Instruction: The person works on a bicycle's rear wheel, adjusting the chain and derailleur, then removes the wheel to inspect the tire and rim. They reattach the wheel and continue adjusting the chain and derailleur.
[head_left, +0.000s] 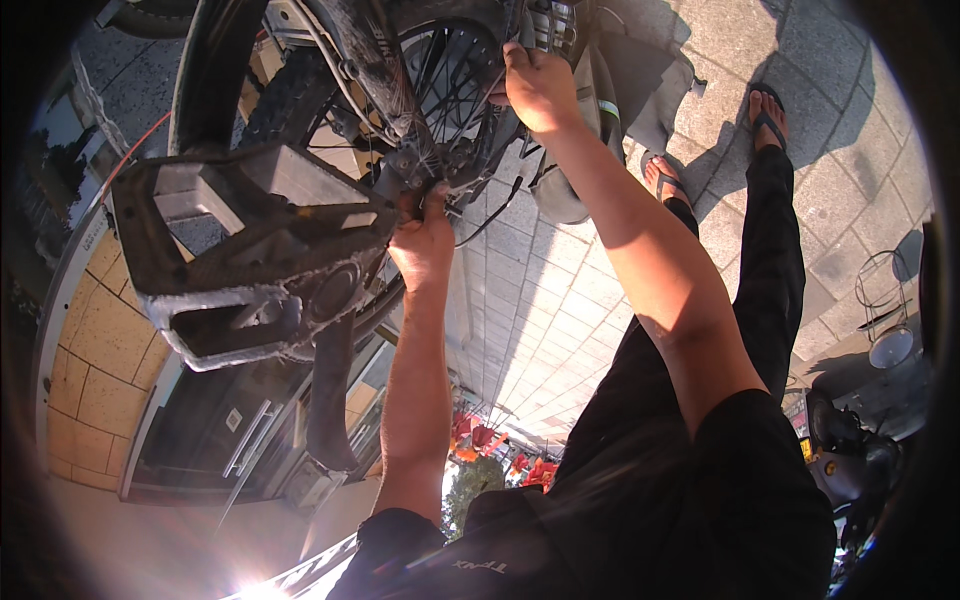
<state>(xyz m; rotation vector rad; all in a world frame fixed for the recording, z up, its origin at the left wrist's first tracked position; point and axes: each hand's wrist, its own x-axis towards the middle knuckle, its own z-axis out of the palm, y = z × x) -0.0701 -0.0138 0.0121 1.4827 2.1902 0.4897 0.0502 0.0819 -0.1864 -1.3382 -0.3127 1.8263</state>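
Note:
A bicycle fills the upper left, with a spoked wheel, a dirty dark tube with cables and a large black pedal-like part close to the camera. My left hand has its fingers closed at the dark metal joint below the tube; what they hold is hidden. My right hand is raised higher, right of the wheel's middle, fingers curled on a dark, thin part of the bicycle that I cannot make out. A black cable hangs between my hands.
A grey bag lies on sunlit paving beside my sandalled feet. At far right are wire coils, a round pale object and a dark scooter-like vehicle. Red flowers and a glass door show low behind me.

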